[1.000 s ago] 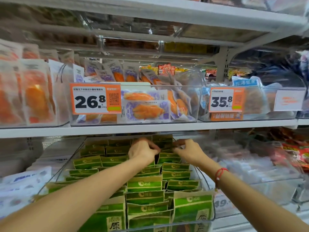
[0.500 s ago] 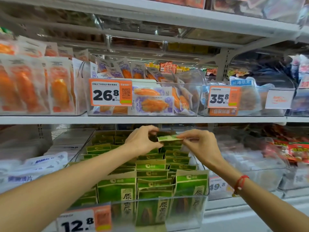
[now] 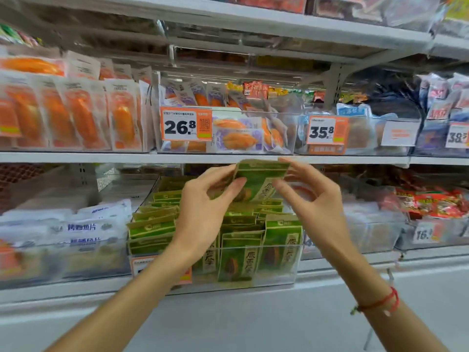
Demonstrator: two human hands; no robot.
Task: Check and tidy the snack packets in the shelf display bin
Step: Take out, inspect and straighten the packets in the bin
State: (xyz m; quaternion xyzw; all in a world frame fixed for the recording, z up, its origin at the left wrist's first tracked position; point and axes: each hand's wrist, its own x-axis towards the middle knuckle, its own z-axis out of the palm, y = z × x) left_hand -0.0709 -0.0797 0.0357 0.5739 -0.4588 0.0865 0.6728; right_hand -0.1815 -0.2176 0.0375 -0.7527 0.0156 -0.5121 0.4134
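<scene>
Green packet (image 3: pixel 258 180) upright, long axis vertical, pinched at both edges by left hand (image 3: pixel 203 214) and right hand (image 3: pixel 314 196), directly above bin (image 3: pixel 253 275)

Upper shelf, bin fronts: orange price tag (image 3: pixel 186 123) reads "26.8" with a QR code, next orange tag (image 3: pixel 327 130) reads "35.8", and a tag at the right edge (image 3: pixel 457 135) reads "38." with the rest cut off. Lower shelf: tag (image 3: pixel 427 233) on the right bin reads "16." with the last digit blurred. Green packets (image 3: pixel 247 260) in the middle clear bin (image 3: pixel 279 280) carry vertical Chinese characters starting with "原"; white packets (image 3: pixel 81 227) at left carry blue Chinese text, too blurred to read.
</scene>
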